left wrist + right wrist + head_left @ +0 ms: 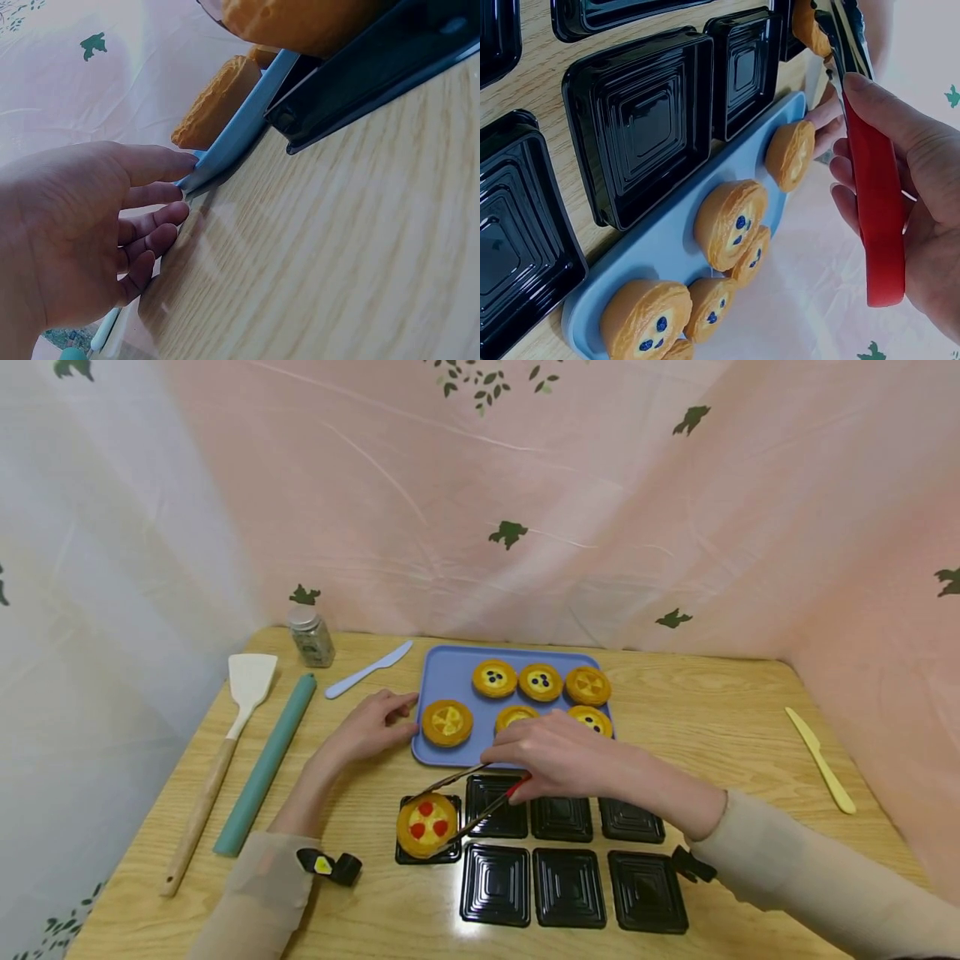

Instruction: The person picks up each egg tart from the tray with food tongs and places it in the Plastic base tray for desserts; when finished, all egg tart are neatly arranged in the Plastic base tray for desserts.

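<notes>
Tongs [873, 165] (red-handled) point left and nearward, astride a tart [427, 825].

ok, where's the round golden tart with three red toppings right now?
Head view, low and just left of centre: the tart is between the arms of the red-handled metal tongs, over the leftmost square black plastic tray.

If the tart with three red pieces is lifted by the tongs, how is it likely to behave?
The tart is probably stiff: its thick rim shows no sag between the tongs. It may swivel, because its edge is round and their arms are narrow. Wide and low, it seems unlikely to tip.
</notes>
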A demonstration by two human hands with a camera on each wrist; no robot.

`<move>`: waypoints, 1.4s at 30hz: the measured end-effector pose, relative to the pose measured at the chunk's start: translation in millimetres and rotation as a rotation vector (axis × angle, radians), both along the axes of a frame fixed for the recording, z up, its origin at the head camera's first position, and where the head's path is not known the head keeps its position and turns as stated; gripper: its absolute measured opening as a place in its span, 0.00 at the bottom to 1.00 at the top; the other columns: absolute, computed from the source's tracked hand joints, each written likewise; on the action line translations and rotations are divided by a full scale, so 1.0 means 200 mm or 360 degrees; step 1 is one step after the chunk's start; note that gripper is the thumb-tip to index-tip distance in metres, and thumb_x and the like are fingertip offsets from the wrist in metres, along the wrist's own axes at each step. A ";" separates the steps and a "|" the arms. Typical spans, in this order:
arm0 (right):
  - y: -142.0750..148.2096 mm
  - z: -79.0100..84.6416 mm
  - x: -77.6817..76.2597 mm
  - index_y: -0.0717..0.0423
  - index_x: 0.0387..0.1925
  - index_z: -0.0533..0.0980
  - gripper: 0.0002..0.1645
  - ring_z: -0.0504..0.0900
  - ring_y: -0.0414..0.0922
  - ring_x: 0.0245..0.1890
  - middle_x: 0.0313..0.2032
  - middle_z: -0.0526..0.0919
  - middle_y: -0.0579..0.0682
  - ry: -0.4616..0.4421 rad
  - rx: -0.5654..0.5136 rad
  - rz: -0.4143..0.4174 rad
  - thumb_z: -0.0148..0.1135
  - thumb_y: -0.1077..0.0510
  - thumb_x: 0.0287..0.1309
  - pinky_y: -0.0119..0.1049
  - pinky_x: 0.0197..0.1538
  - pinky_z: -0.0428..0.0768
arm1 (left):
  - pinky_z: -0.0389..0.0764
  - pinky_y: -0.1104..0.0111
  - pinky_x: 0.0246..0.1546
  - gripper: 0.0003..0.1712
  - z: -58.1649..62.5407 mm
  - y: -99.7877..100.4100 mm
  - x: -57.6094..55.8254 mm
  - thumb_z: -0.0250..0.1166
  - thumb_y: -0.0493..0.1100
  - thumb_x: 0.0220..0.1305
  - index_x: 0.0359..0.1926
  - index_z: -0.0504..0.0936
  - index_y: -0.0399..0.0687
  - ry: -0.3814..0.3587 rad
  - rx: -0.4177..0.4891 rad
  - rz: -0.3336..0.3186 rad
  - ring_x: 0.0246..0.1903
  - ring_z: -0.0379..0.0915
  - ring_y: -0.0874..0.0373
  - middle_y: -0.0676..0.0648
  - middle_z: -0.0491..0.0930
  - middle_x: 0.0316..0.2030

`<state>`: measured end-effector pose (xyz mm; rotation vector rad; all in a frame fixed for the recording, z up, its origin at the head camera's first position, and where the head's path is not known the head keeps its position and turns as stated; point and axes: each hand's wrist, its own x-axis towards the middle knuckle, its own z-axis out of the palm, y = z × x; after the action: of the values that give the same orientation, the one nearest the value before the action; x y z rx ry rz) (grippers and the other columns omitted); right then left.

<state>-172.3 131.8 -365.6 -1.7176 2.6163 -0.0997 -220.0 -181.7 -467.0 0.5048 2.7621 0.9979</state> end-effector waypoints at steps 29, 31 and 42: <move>0.00 0.00 0.01 0.48 0.57 0.83 0.36 0.79 0.35 0.32 0.44 0.89 0.43 -0.0042 0.0014 -0.0057 0.80 0.39 0.47 0.22 0.29 0.70 | 0.74 0.56 0.53 0.35 0.00 -0.01 0.00 0.65 0.47 0.68 0.73 0.71 0.41 -0.0013 0.0018 0.0002 0.49 0.73 0.49 0.40 0.78 0.48; 0.00 0.01 0.01 0.47 0.57 0.83 0.36 0.78 0.35 0.32 0.44 0.89 0.42 -0.0049 0.0014 -0.0062 0.80 0.39 0.47 0.22 0.29 0.69 | 0.74 0.55 0.54 0.35 0.00 0.00 0.00 0.65 0.47 0.68 0.73 0.71 0.41 -0.0020 0.0020 0.0003 0.49 0.73 0.48 0.39 0.78 0.48; 0.06 0.01 0.02 0.46 0.59 0.83 0.41 0.86 0.40 0.42 0.52 0.88 0.44 -0.0109 -0.0062 -0.0159 0.83 0.37 0.42 0.32 0.39 0.83 | 0.73 0.56 0.52 0.35 0.00 0.00 0.00 0.65 0.48 0.68 0.73 0.72 0.41 -0.0010 0.0022 -0.0001 0.49 0.73 0.49 0.39 0.79 0.48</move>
<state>-169.0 143.5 -363.2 -1.5646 2.6666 -0.2079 -219.6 -181.7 -467.0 0.5033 2.7511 1.0172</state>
